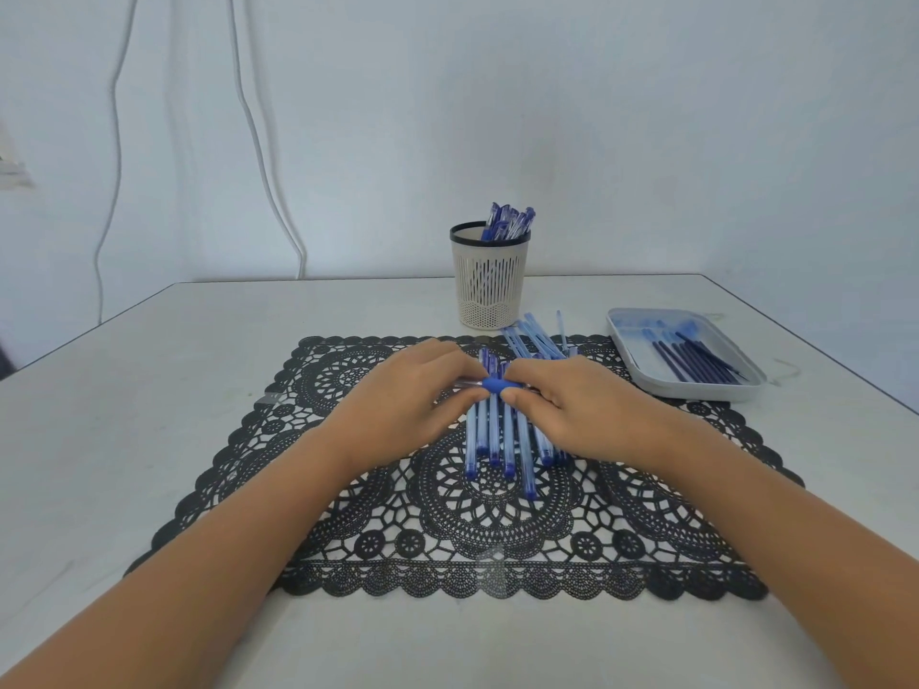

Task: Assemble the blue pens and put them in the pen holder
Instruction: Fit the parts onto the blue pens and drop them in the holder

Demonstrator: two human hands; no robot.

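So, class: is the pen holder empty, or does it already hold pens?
Not empty: blue pens stick up above the pen holder and its black rim.

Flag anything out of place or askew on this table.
The loose pale blue barrels between the pen holder and the tray lie fanned askew, partly off the black mat; nothing looks spilled or broken.

We see the left hand and right hand pinching one blue pen crosswise over pen barrels on the lace mat; pen holder at twelve o'clock, tray at two.
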